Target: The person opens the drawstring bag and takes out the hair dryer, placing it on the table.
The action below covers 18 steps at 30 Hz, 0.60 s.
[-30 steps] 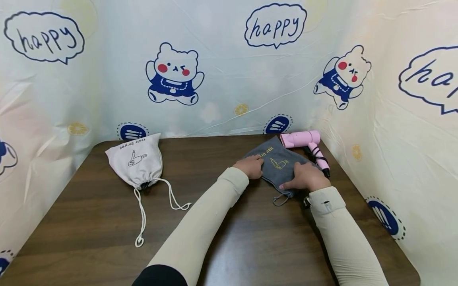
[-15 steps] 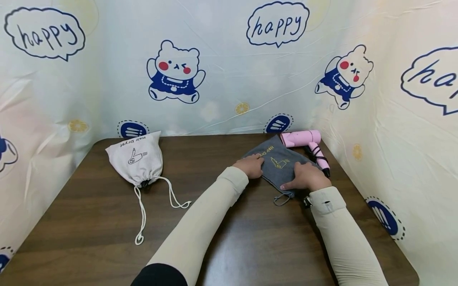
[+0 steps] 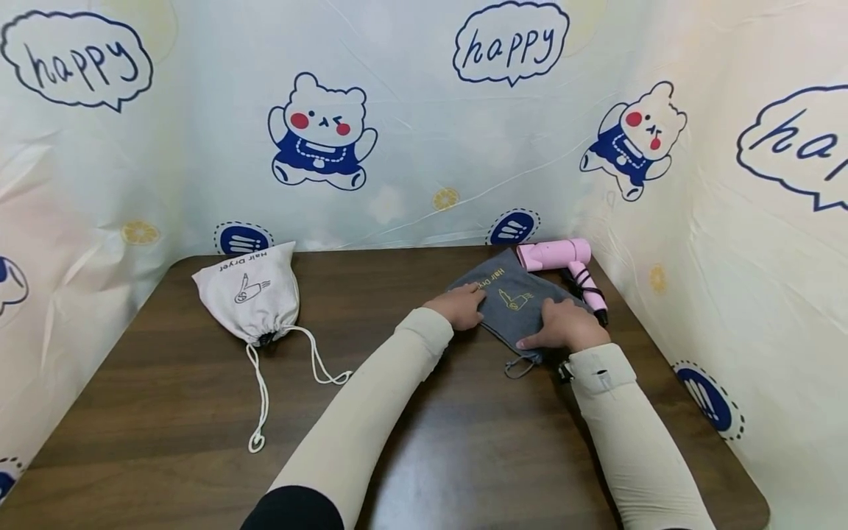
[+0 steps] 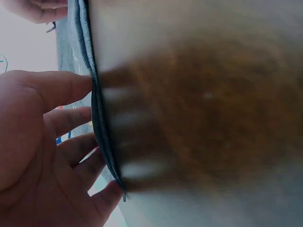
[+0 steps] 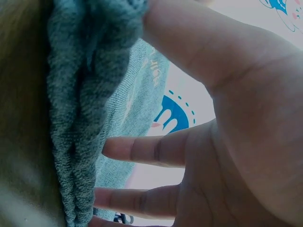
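Note:
A grey drawstring pouch (image 3: pixel 503 321) marked "Hair Dryer" lies flat at the back right of the table. On its left edge rest the fingers of my left hand (image 3: pixel 456 306), extended, with the thumb against the cloth edge in the left wrist view. My right hand (image 3: pixel 571 327) lies over the lower right part, thumb spread toward the gathered mouth and fingers (image 5: pixel 156 151) fairly straight on the fabric. Just behind the pouch is a pink hair dryer (image 3: pixel 553 255), its black cord wound round the handle.
A white drawstring pouch (image 3: pixel 255 298), also printed "Hair Dryer", lies at the back left, its white cords (image 3: pixel 262 401) trailing forward. Around the brown wooden table (image 3: pixel 424 456) hangs a printed curtain (image 3: pixel 411 88) at the back and sides.
The head view shifts slightly. Both hands stay in place on the grey pouch, and the other things have not moved.

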Motion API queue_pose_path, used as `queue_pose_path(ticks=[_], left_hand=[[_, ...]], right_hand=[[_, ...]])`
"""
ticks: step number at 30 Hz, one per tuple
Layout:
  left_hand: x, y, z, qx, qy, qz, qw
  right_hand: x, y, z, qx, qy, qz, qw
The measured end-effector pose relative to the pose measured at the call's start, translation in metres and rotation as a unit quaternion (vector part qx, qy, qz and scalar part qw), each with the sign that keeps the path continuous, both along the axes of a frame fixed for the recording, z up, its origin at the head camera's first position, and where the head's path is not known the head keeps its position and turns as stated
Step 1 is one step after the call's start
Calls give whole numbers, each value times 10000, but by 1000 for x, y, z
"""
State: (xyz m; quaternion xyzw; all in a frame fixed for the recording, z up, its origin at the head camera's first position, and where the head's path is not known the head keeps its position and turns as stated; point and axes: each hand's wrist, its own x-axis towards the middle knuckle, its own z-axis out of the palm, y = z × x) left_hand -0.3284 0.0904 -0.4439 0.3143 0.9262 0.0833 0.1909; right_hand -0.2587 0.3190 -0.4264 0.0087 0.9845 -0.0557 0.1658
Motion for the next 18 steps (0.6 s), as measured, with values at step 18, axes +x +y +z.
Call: queue_pose_path(ticks=[18], left_hand=[[4, -69, 31, -156, 565, 492, 9971]], right_hand=[[-7, -70, 25, -625, 1223, 742, 9877]])
